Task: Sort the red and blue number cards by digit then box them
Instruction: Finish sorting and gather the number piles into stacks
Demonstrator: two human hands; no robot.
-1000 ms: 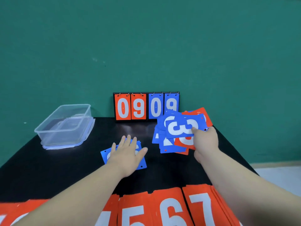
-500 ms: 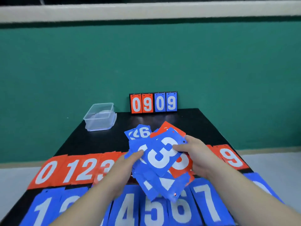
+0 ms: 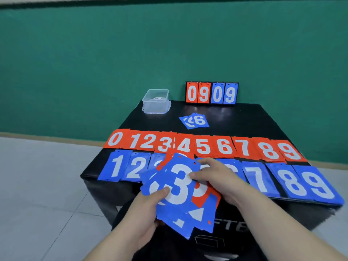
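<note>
Fingers (image 3: pixel 195 175) of the right hand (image 3: pixel 216 178) are curled onto the right edge of a blue card (image 3: pixel 178 185) marked 3, and the thumb of the left hand (image 3: pixel 148 210) is pressed on its lower left face; the left fingers are hidden beneath. Both hands are thus clamped on a fanned bundle of cards (image 3: pixel 169 215), the 3 on top, held in the air over the near edge of the black table (image 3: pixel 254 121). A red card (image 3: pixel 202 197) is tucked under the 3, just below the right fingertips. The long axis of the 3 runs away from the person, with its punched end farthest off and tipped a little to the right; the digit is read upright.

Just beyond the fingers a blue row (image 3: pixel 310 182) of cards is laid out, with 1 and 2 to their left and 7, 8, 9 to their right; its middle is blocked from view by the bundle and the right hand. Farther beyond, a red row (image 3: pixel 203 146) is laid from 0 to 9. Well past that, loose blue cards (image 3: pixel 194 121) are overlapped, a 6 uppermost. At the far edge a clear box (image 3: pixel 156 101) is set to the left and a scoreboard (image 3: pixel 211 93) showing 0909 is stood to the right, against a green wall (image 3: pixel 94 63).
</note>
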